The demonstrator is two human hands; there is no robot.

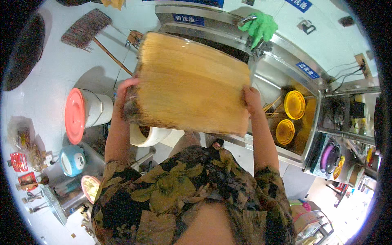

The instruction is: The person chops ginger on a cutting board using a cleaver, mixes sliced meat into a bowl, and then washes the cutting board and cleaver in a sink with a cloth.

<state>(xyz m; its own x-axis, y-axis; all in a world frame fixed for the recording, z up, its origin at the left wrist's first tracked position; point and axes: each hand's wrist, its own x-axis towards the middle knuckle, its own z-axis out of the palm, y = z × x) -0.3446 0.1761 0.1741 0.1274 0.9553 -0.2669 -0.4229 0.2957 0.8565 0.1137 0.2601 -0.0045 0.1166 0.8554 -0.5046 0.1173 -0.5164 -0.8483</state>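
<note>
A large, thick wooden cutting board (193,82) is held up in front of me, tilted, its broad face towards the camera. My left hand (128,87) grips its left edge, which looks dark and worn. On the right edge, my right hand (252,96) has its fingers curled around the wood. The board hides much of the left basin of a stainless steel sink (167,13) behind it. Some fingertips of both hands are out of sight behind the board.
The right sink basin (315,122) holds a yellow plastic basket (294,104) and another yellow basket (285,131). Green rubber gloves (260,27) hang over the faucet. At left are a broom (87,29), a white bucket with a pink lid (75,116) and a blue container (72,160). A white bucket (153,137) stands below the board.
</note>
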